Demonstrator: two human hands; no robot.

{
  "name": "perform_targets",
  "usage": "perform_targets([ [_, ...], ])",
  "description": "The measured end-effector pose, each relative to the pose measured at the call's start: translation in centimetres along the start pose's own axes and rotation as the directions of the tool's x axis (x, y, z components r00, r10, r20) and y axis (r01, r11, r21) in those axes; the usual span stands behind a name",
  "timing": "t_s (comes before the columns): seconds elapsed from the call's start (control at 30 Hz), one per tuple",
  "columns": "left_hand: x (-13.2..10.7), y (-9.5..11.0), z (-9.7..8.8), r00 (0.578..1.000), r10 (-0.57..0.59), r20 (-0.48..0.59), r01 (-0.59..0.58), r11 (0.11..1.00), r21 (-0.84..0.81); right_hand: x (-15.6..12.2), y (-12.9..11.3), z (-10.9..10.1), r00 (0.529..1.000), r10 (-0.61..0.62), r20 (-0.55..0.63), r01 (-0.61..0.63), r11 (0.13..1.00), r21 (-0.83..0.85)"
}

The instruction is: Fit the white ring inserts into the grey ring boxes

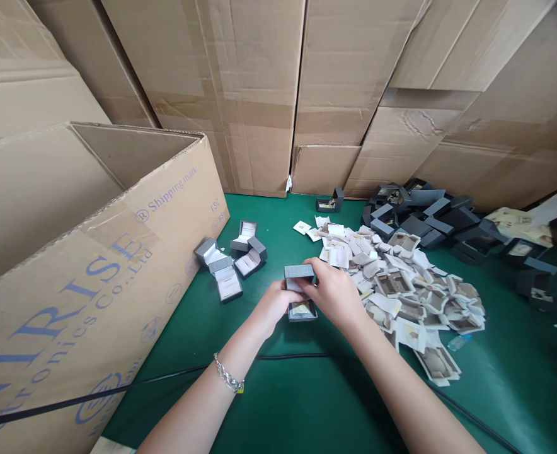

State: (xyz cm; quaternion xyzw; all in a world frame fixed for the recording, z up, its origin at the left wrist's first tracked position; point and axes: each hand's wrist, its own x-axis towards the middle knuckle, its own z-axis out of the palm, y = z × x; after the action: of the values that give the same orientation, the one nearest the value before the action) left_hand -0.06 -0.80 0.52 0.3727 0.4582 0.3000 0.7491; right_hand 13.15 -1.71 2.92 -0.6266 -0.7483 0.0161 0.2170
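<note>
Between my two hands, low over the green table, is a small grey jewelry box [302, 311] with its lid standing up. My left hand [278, 301] wraps the box from the left, its fingers partly hidden behind the lid. From the right, my right hand [333, 289] grips the lid, with thumb and fingers at its edge. Something pale and gold-toned shows inside the lower half, too small to name. Left of my hands lie several opened grey jewelry boxes [226, 282] with white linings.
A heap of torn white and grey inserts [396, 277] spreads on the right, with dark boxes [430, 214] piled behind. One open box [329, 200] stands at the back. A large carton [165, 233] fills the left. A black cable [188, 371] crosses in front.
</note>
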Motion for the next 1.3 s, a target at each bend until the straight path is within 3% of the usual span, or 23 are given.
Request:
perform_targets([
  [0.23,0.2,-0.5,-0.3,0.998,0.053,0.027,-0.056,0.992,0.117,-0.1,0.8,0.3,0.996,-0.076,-0.050,0.074,0.996,-0.055],
  [0.47,-0.4,0.5,-0.2,0.997,0.079,0.010,-0.079,0.973,0.219,-0.2,0.5,0.2,0.988,-0.153,-0.015,0.151,0.983,-0.103],
  [0.67,-0.1,0.5,-0.6,0.991,0.133,-0.010,-0.124,0.949,0.289,-0.4,0.1,-0.1,0.948,-0.317,-0.021,0.308,0.934,-0.183],
  [0.9,-0.2,0.6,0.0,0.980,0.193,-0.046,-0.168,0.931,0.324,-0.4,0.1,-0.5,0.905,-0.421,-0.064,0.392,0.882,-0.261],
  [1.13,-0.5,0.8,0.4,0.956,0.287,-0.056,-0.263,0.927,0.266,-0.3,0.1,-0.9,0.945,-0.326,-0.038,0.319,0.940,-0.125],
  [1.3,-0.5,0.7,0.3,0.985,0.173,0.026,-0.174,0.960,0.219,0.1,0.3,-1.6,0.991,-0.116,0.067,0.106,0.984,0.145],
])
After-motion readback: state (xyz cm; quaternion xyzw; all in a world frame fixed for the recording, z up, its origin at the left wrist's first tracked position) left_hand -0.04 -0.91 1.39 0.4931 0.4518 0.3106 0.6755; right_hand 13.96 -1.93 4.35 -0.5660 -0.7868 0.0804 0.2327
